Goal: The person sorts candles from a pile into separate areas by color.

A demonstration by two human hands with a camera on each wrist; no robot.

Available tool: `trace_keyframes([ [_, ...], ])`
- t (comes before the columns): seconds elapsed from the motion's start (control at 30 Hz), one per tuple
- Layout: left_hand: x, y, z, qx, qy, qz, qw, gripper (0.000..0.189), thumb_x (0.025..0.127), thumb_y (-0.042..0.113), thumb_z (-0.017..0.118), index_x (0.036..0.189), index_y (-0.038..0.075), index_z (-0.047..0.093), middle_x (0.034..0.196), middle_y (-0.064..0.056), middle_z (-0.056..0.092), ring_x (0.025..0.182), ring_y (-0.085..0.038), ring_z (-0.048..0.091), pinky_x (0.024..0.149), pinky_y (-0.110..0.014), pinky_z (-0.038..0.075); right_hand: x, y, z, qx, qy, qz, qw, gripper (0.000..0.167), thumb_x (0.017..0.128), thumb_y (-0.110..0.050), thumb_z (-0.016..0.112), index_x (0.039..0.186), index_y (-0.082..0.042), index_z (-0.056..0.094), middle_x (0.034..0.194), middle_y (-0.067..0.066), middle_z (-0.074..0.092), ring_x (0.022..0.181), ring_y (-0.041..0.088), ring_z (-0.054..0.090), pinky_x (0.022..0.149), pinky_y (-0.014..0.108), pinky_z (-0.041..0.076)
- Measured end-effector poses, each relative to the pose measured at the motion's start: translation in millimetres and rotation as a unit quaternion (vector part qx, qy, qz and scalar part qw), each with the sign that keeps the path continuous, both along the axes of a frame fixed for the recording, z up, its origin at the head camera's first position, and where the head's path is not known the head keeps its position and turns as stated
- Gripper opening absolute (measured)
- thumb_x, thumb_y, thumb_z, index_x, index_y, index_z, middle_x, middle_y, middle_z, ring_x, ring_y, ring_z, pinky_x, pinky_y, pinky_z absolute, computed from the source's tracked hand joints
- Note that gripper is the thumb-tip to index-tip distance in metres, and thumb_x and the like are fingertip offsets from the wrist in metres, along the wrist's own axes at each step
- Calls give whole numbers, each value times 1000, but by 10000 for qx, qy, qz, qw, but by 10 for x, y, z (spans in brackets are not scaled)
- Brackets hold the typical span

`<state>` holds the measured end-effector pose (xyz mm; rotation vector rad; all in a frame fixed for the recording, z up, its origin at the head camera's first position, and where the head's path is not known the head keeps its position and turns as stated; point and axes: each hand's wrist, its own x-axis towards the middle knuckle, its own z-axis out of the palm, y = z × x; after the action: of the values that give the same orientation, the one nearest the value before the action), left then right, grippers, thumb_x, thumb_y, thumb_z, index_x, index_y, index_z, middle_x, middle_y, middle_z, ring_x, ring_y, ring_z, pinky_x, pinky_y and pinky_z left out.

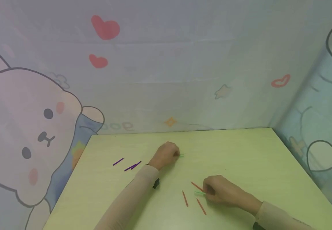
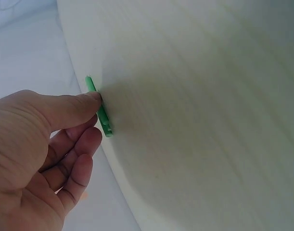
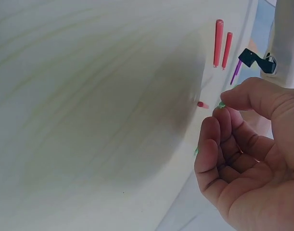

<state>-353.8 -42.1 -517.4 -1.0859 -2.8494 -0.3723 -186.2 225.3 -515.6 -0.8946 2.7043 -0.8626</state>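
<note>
My left hand is at the far middle of the table, pinching a short green stick between thumb and fingertips, close to the tabletop. Two green ends poke out past those fingers in the head view; whether both are gripped, I cannot tell. Lower right, my right hand pinches another green stick, which points left and is mostly hidden by the fingers in the right wrist view. One red stick lies right beside that hand, its end covered by it. Two more red sticks lie nearer the front.
Three purple sticks lie on the left of the pale yellow-green table, two of them touching or crossing. A cartoon-printed cloth hangs behind the table and at its sides. A black wrist device sits on the left forearm.
</note>
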Motion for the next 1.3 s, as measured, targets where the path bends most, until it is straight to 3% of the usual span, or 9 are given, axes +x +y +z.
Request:
trace_keyframes([
  [0.43, -8, -17, -7, -108, 140, -63, 9998, 15, 92, 0, 85, 90, 14, 89, 93, 3, 82, 93, -15, 76, 92, -35, 63, -24, 13, 42, -21, 128, -61, 9999, 20, 91, -2, 82, 92, -17, 69, 83, -14, 60, 74, 0, 54, 65, 22, 53],
  [0.57, 9, -23, 7, -154, 158, -19, 9998, 13, 93, 1, 86, 94, 14, 90, 98, 3, 84, 99, -17, 77, 98, -37, 63, -38, 16, 65, -83, 119, -31, 9999, 19, 90, 0, 80, 93, -16, 70, 83, -14, 61, 74, 1, 55, 66, 23, 54],
  [0.73, 64, -31, 28, -222, -22, 5, 9998, 8, 95, 7, 88, 102, 11, 90, 104, -1, 84, 106, -21, 78, 97, -37, 63, -87, 47, 107, -101, 209, -29, 9997, 19, 91, 2, 79, 94, -15, 70, 84, -14, 61, 74, 1, 55, 66, 23, 54],
  [1.03, 180, -133, 28, -200, 11, 7, 9998, 9, 97, 7, 86, 105, 11, 89, 107, -2, 85, 106, -22, 79, 101, -37, 63, -303, 50, 447, -238, 650, -113, 9975, 17, 94, 2, 75, 95, -14, 70, 87, -11, 63, 77, 4, 57, 69, 26, 54],
  [1.3, 308, -224, 74, -53, -156, -10, 9999, 10, 98, 8, 86, 107, 11, 89, 104, -2, 84, 99, -17, 78, 92, -31, 64, -482, 68, 696, -391, 838, -273, 9953, 20, 94, 3, 71, 94, -17, 70, 87, -12, 65, 79, 6, 60, 73, 27, 57],
])
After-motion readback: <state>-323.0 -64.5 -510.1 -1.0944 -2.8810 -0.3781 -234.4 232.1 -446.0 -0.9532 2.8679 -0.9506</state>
